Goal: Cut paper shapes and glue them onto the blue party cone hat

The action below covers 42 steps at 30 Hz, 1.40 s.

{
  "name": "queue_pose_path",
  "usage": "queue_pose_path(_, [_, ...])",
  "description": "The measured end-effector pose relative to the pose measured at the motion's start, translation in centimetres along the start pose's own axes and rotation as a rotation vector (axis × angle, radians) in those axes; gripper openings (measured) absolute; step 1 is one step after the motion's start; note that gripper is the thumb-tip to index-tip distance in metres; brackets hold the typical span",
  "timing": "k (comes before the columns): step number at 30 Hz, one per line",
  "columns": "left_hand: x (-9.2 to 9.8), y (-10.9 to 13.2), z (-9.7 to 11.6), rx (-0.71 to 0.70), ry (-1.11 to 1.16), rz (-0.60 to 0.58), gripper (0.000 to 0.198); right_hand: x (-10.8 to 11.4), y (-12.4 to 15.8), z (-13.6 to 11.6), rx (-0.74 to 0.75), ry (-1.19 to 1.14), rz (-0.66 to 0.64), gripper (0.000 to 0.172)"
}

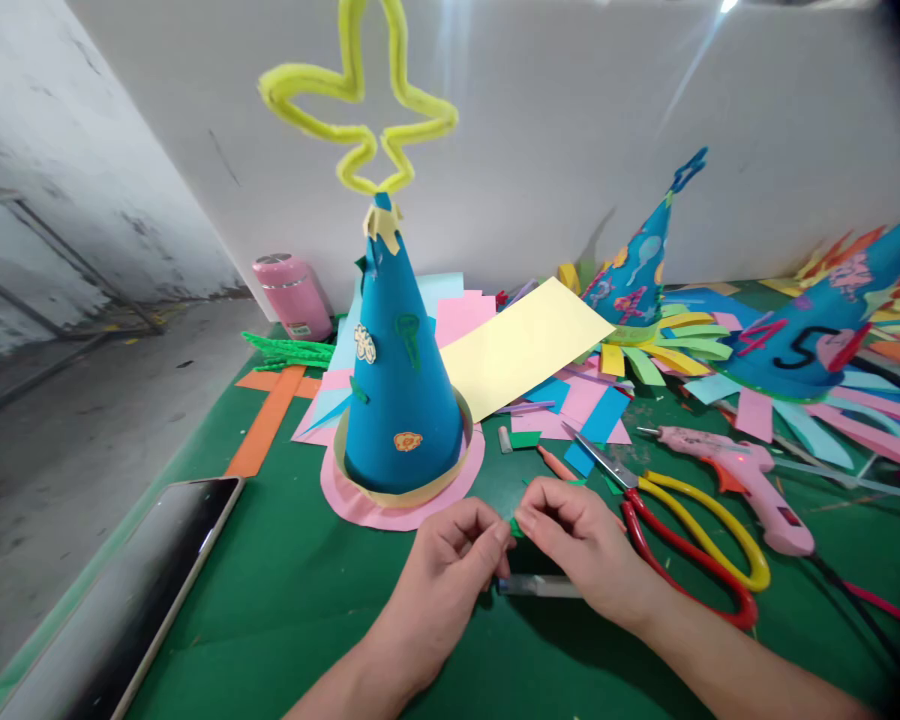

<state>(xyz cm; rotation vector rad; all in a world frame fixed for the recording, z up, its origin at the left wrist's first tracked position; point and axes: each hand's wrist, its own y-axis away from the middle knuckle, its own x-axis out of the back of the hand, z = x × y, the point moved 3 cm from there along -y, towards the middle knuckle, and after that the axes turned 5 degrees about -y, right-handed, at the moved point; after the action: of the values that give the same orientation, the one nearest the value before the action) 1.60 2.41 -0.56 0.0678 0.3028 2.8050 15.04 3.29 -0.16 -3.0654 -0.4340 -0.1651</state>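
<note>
Just in front of a blue paper cone hat (pixel 397 400), my left hand (pixel 457 565) and my right hand (pixel 577 545) meet fingertip to fingertip. Both pinch a tiny green piece (pixel 516 527), mostly covered by the fingers; it looks like paper, though its exact shape is hidden. The hat stands upright on a pink brim (pixel 352 505), with small stickers and green bits on its side and a yellow fuzzy star-like outline (pixel 300 90) on its tip. Below my fingers lies a pen (pixel 536 586), partly behind my right hand.
Scissors (pixel 637 485) with red and yellow handles and a pink glue gun (pixel 742 470) lie to the right. Two more decorated hats, one blue hat (pixel 641 265) nearer, stand behind. A phone (pixel 142 590) lies left; a pink jar (pixel 292 300), green pipe cleaners (pixel 289 351) and yellow paper (pixel 525 345) are further back.
</note>
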Motion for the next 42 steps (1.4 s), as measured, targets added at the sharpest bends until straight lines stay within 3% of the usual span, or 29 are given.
queue_pose_path(7, [0.0, -0.2, -0.1, 0.019, 0.024, -0.009, 0.021, -0.2, -0.2, -0.3, 0.066, 0.025, 0.003, 0.022])
queue_pose_path(15, [0.5, -0.1, 0.7, -0.110, -0.112, 0.005, 0.024, -0.3, 0.0, -0.4, 0.068, 0.011, -0.026, 0.017])
queue_pose_path(24, [-0.1, 0.6, 0.6, -0.059, 0.029, -0.078, 0.028, -0.2, 1.0, -1.5, 0.323, 0.092, 0.086, 0.020])
queue_pose_path(31, [0.2, 0.3, 0.7, -0.092, -0.048, 0.000, 0.026, 0.1, 0.7, -0.8, 0.160, -0.031, 0.127, 0.025])
queue_pose_path(34, [0.2, 0.2, 0.7, -0.104, -0.078, 0.032, 0.024, 0.2, 0.6, -0.8, 0.097, -0.076, 0.140, 0.018])
queue_pose_path(38, [0.0, 0.3, 1.0, -0.132, -0.126, -0.003, 0.025, -0.2, 0.5, -1.0, 0.049, -0.037, 0.058, 0.014])
queue_pose_path(42, [-0.1, 0.4, 1.2, -0.140, -0.135, -0.021, 0.026, -0.4, 0.6, -1.0, 0.050, -0.037, 0.078, 0.022])
